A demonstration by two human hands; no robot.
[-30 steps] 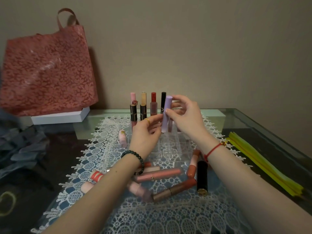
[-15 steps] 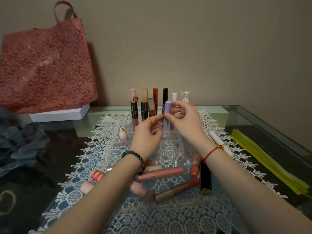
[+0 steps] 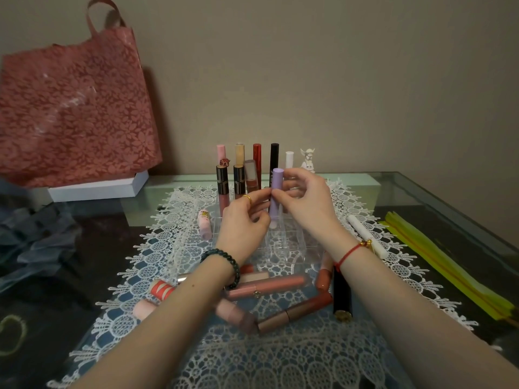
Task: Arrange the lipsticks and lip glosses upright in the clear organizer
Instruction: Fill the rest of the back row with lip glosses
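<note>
While upright over clear organizer (image 3: 283, 242), lilac tube (image 3: 275, 196) pinched by both hands' fingers (image 3: 262, 195).

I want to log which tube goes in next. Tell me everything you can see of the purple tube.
The purple tube is a slim, matte lilac cylinder with a rounded top, plastic by its look. It stands upright, its lower end in a slot of the clear organizer. The left hand and the right hand both pinch its middle with their fingertips. No label is visible.
</note>
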